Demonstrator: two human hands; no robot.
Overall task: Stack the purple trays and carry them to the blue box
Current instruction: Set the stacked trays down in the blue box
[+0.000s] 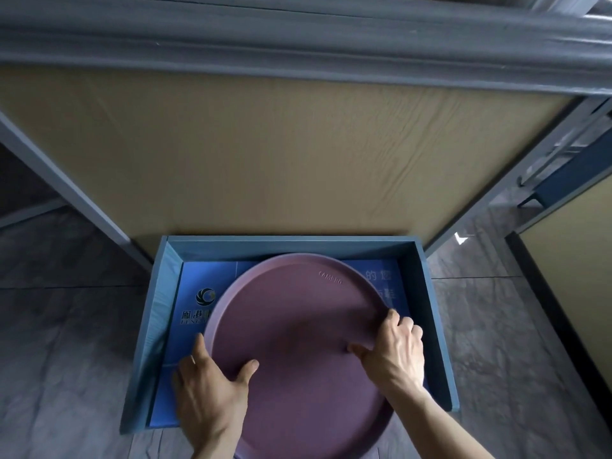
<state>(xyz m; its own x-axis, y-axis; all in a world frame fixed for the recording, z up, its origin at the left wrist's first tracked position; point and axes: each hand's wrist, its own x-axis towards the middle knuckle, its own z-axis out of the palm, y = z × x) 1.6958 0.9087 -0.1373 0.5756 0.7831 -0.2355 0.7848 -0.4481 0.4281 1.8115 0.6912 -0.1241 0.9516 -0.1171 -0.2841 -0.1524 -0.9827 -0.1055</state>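
Purple trays [298, 352], round, rigid plastic, likely light, smooth; stack count not discernible. Held over blue box [440, 326] on floor, near edge overhanging. Left hand [212, 395] and right hand [394, 352] closed on opposite rims; best gripped there.

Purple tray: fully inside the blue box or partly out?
Partly out: the tray overhangs the box near edge, gripped by both hands.
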